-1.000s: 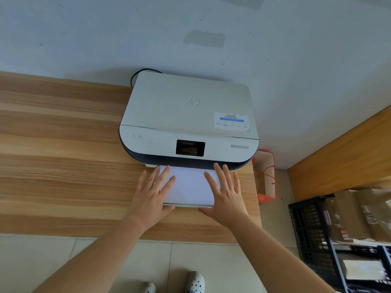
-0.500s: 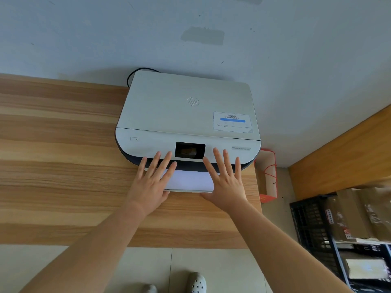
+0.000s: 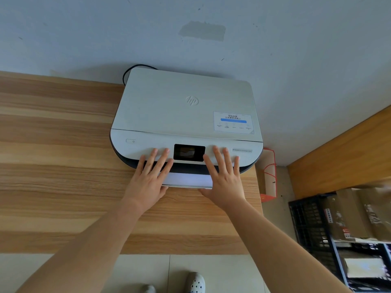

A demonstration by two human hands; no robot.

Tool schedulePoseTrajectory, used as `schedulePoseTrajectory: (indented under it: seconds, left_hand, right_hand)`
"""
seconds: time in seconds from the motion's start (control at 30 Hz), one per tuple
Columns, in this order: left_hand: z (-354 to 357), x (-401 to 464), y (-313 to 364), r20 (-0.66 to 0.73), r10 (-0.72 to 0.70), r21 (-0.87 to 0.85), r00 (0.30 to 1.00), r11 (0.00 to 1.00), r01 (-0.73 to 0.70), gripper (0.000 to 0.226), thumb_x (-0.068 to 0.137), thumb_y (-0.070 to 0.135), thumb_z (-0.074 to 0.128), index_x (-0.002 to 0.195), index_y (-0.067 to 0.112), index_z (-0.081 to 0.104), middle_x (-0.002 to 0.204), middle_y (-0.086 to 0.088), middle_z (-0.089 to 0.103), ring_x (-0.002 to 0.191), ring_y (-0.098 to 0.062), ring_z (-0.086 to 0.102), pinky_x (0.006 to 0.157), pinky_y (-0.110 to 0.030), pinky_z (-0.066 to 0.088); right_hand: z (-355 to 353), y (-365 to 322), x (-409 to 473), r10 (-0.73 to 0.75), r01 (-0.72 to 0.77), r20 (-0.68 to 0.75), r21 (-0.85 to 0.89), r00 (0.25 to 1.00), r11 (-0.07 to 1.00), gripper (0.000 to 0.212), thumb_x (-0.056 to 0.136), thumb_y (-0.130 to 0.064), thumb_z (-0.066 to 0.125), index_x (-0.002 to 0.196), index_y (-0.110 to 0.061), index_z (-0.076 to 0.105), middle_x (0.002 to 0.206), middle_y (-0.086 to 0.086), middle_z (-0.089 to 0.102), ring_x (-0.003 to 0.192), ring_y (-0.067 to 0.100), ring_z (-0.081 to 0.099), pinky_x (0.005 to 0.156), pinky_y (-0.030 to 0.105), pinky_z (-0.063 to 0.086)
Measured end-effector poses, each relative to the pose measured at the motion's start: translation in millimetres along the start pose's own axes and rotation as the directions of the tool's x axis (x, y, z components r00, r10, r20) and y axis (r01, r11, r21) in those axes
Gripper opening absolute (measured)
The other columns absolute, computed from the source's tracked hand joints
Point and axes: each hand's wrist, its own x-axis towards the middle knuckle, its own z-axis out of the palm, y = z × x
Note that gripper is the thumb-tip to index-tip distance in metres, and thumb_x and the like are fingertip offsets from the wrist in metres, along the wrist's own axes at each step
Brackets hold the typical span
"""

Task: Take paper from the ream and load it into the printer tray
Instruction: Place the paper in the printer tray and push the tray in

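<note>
A white printer (image 3: 186,111) with a dark screen stands on the wooden table (image 3: 53,166) against the wall. From its front slot a short strip of the tray with white paper (image 3: 186,180) sticks out. My left hand (image 3: 148,180) lies flat on the tray's left end, fingers spread and reaching up over the printer's front panel. My right hand (image 3: 222,180) lies flat on the tray's right end in the same way, palm against its front edge. Neither hand grips anything. No ream is in view.
A black cable (image 3: 129,71) loops behind the printer. A red and white bag (image 3: 268,176) hangs off the table's right end. Black crates with cardboard boxes (image 3: 347,229) stand on the floor at the right. My shoes (image 3: 195,282) show below the table edge.
Both hands have moved forward toward the printer, and the tray with paper has slid further into the slot. Far less paper shows than a second ago.
</note>
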Motion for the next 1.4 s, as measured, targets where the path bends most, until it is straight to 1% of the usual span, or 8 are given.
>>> schedulePoseTrajectory:
  seconds: [0.23, 0.5, 0.63, 0.8, 1.03, 1.17, 1.3, 1.4]
  left_hand:
    - [2, 4, 0, -0.053, 0.005, 0.012, 0.999, 1.000, -0.005, 0.079, 0.080, 0.033, 0.072, 0.145, 0.012, 0.033, 0.158, -0.010, -0.001, 0.144, -0.040, 0.012, 0.112, -0.062, 0.021]
    - [3, 7, -2, -0.100, -0.005, 0.015, 0.995, 1.000, 0.007, 0.073, 0.077, 0.025, 0.076, 0.140, 0.014, 0.040, 0.156, -0.013, 0.021, 0.139, -0.041, 0.024, 0.108, -0.062, 0.028]
    - [3, 12, -4, -0.120, 0.003, 0.028, 0.993, 1.000, 0.000, 0.078, 0.072, 0.018, 0.080, 0.139, 0.016, 0.040, 0.151, -0.014, 0.023, 0.136, -0.042, 0.029, 0.106, -0.065, 0.027]
    - [12, 15, -5, -0.127, 0.000, 0.071, 0.992, 0.997, 0.010, 0.093, 0.065, 0.010, 0.084, 0.142, 0.018, 0.032, 0.151, -0.014, 0.022, 0.136, -0.042, 0.028, 0.109, -0.065, 0.020]
    - [18, 17, -6, -0.191, 0.001, 0.086, 0.982, 0.996, 0.016, 0.097, 0.059, 0.004, 0.085, 0.140, 0.020, 0.035, 0.148, -0.012, 0.024, 0.132, -0.039, 0.030, 0.109, -0.064, 0.020]
    - [23, 19, -5, -0.247, 0.001, 0.101, 0.969, 0.995, 0.025, 0.097, 0.058, 0.001, 0.083, 0.140, 0.020, 0.036, 0.146, -0.012, 0.024, 0.130, -0.039, 0.030, 0.108, -0.063, 0.021]
    - [30, 22, -4, -0.293, -0.006, 0.098, 0.956, 0.995, 0.036, 0.089, 0.062, 0.001, 0.079, 0.139, 0.019, 0.039, 0.143, -0.012, 0.026, 0.129, -0.038, 0.031, 0.106, -0.066, 0.025]
    - [30, 22, 0, -0.311, -0.007, 0.088, 0.950, 0.995, 0.036, 0.083, 0.065, -0.002, 0.073, 0.138, 0.017, 0.040, 0.143, -0.014, 0.025, 0.128, -0.041, 0.031, 0.105, -0.069, 0.023]
  right_hand:
    - [5, -1, 2, 0.014, -0.014, -0.052, -0.005, 0.999, 1.000, 0.103, 0.075, -0.060, 0.068, 0.152, -0.026, 0.008, 0.161, 0.009, -0.007, 0.147, 0.035, -0.009, 0.116, 0.063, 0.006]
    - [8, -4, 4, 0.017, -0.020, -0.135, -0.021, 0.991, 1.000, 0.099, 0.073, -0.053, 0.074, 0.149, -0.022, 0.018, 0.158, 0.013, 0.005, 0.146, 0.038, 0.004, 0.113, 0.066, 0.017]
    - [13, -5, 5, 0.022, -0.026, -0.173, -0.022, 0.985, 0.999, 0.101, 0.071, -0.047, 0.079, 0.149, -0.022, 0.020, 0.158, 0.013, 0.005, 0.146, 0.038, 0.004, 0.112, 0.067, 0.016]
    - [19, -6, 8, 0.021, -0.028, -0.213, -0.030, 0.977, 0.999, 0.098, 0.072, -0.045, 0.078, 0.149, -0.023, 0.021, 0.158, 0.013, 0.006, 0.145, 0.037, 0.005, 0.113, 0.067, 0.012]
    - [26, -4, 12, 0.027, -0.037, -0.287, -0.028, 0.958, 0.999, 0.090, 0.073, -0.044, 0.078, 0.146, -0.025, 0.028, 0.157, 0.011, 0.012, 0.144, 0.036, 0.011, 0.111, 0.065, 0.006]
    - [32, -6, 16, 0.037, -0.050, -0.329, -0.031, 0.944, 0.998, 0.089, 0.071, -0.043, 0.080, 0.143, -0.025, 0.032, 0.155, 0.011, 0.016, 0.142, 0.036, 0.016, 0.110, 0.066, 0.009]
    - [38, -2, 19, 0.025, -0.045, -0.381, -0.043, 0.924, 0.998, 0.088, 0.067, -0.043, 0.082, 0.139, -0.026, 0.035, 0.153, 0.011, 0.020, 0.140, 0.036, 0.021, 0.108, 0.067, 0.017]
    - [40, -2, 20, 0.020, -0.046, -0.392, -0.057, 0.920, 0.997, 0.087, 0.066, -0.043, 0.082, 0.138, -0.026, 0.037, 0.152, 0.011, 0.022, 0.139, 0.036, 0.024, 0.106, 0.068, 0.021]
